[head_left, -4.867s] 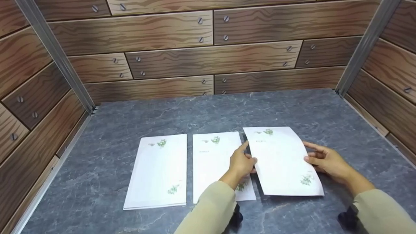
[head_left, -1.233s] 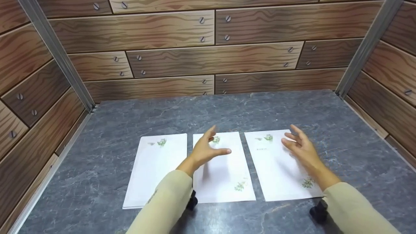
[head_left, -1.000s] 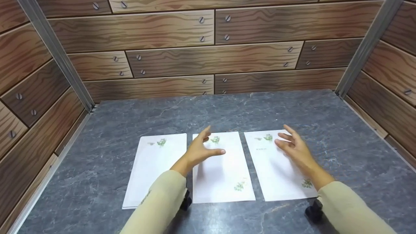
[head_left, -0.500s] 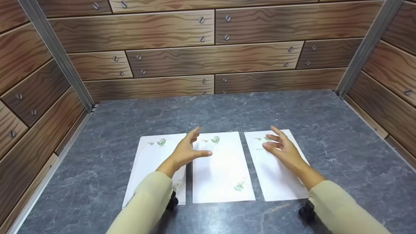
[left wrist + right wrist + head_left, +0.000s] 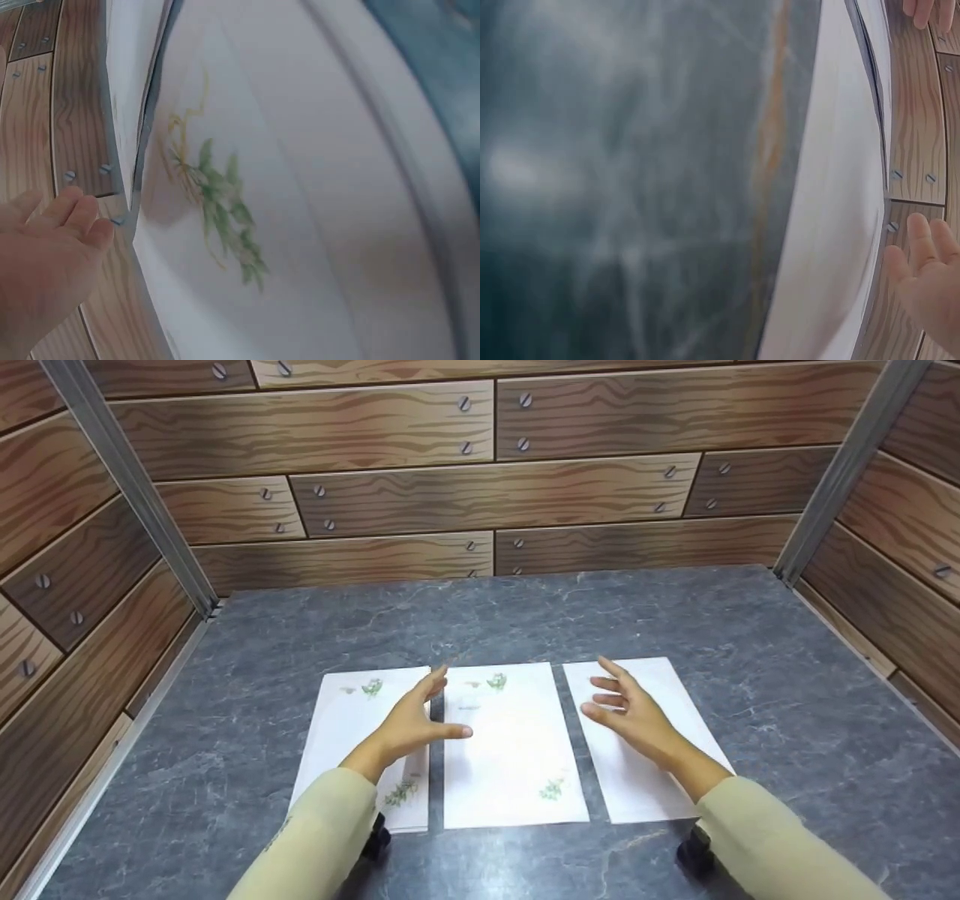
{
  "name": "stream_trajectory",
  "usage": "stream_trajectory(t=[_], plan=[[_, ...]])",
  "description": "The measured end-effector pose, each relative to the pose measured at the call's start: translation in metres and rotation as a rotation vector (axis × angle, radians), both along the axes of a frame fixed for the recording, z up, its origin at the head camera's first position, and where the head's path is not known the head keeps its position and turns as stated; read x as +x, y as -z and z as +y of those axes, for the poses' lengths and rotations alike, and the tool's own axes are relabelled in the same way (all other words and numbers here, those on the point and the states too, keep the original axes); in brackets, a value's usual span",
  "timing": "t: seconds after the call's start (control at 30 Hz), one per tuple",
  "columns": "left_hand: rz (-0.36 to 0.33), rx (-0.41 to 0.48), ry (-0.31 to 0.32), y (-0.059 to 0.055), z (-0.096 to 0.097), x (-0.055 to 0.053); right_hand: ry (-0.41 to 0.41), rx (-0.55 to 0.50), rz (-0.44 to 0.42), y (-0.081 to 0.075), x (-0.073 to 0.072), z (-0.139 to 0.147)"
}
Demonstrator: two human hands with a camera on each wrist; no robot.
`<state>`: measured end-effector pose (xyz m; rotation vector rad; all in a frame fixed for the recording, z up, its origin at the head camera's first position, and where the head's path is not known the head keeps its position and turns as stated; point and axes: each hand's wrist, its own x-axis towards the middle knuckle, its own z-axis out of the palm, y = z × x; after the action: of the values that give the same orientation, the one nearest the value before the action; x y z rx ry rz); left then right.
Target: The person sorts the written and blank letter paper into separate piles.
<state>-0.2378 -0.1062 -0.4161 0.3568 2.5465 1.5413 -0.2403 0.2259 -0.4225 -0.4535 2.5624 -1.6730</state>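
Three portions of white paper with green plant prints lie side by side in the head view. The left one (image 5: 345, 727) shows more than one layer at its lower edge; the middle sheet (image 5: 510, 750) and the right sheet (image 5: 675, 690) lie flat beside it. Over the gap between left and middle paper hovers my left hand (image 5: 401, 727), thumb spread from the fingers, holding nothing. My right hand (image 5: 637, 724) hovers over the right sheet with loosely bent fingers, also holding nothing. In the left wrist view a green leaf print (image 5: 225, 210) shows on the paper near the left hand.
The papers rest on a dark grey marbled tabletop (image 5: 495, 622). Wood-patterned panels (image 5: 405, 495) close in the back and both sides, with metal posts (image 5: 135, 495) at the corners. Dark wrist mounts (image 5: 694, 851) hang under both sleeves.
Earlier both hands held the right sheet by its sides; it now lies flat on the table, released. Over the last second both empty hands have drifted left above the papers.
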Motion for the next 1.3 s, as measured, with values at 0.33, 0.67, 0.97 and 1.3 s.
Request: stream_trajectory(t=[0.33,0.67,0.97,1.3], plan=[[-0.002,-0.043,0.058,0.007,-0.009,0.006,-0.085,0.052,-0.02,0.005,0.002,-0.007],[0.051,-0.133,0.117,0.013,-0.009,0.012,-0.176,0.119,0.014,0.008,0.003,-0.011],[0.074,-0.22,0.162,0.015,-0.009,0.013,-0.272,0.28,0.075,0.011,0.002,-0.014],[0.082,-0.354,0.182,0.015,-0.006,0.015,-0.319,0.441,0.131,0.013,0.001,-0.016]])
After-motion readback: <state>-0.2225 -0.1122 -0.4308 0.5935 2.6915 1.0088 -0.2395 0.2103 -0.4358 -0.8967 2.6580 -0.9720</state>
